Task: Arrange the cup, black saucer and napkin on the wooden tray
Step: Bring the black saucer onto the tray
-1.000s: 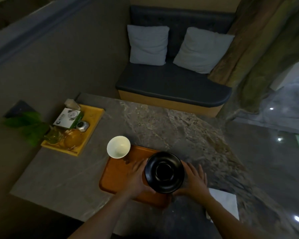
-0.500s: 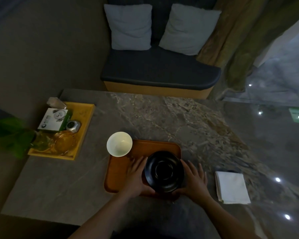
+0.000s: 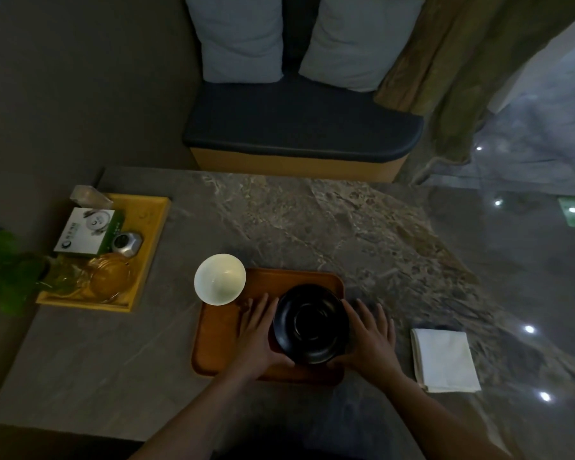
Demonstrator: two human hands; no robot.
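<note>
The black saucer [image 3: 311, 323] sits over the right half of the wooden tray [image 3: 219, 340]. My left hand [image 3: 258, 333] cups its left edge and my right hand [image 3: 370, 336] cups its right edge, fingers spread along the rim. Whether the saucer rests on the tray or is held just above it I cannot tell. The white cup [image 3: 219, 278] stands upright at the tray's far left corner, overlapping its rim. The folded white napkin [image 3: 443, 360] lies on the table to the right of the tray, apart from my right hand.
A yellow tray [image 3: 146, 240] at the table's left holds a green-and-white box, a small metal tin and glass items. Green leaves [image 3: 4, 270] hang over the left edge. A cushioned bench [image 3: 299, 134] with two pillows stands beyond the marble table [image 3: 346, 234].
The view has tilted down and shifted, so the table fills more of the frame. Both hands stay on the saucer over the tray's right half; the napkin has come fully into view.
</note>
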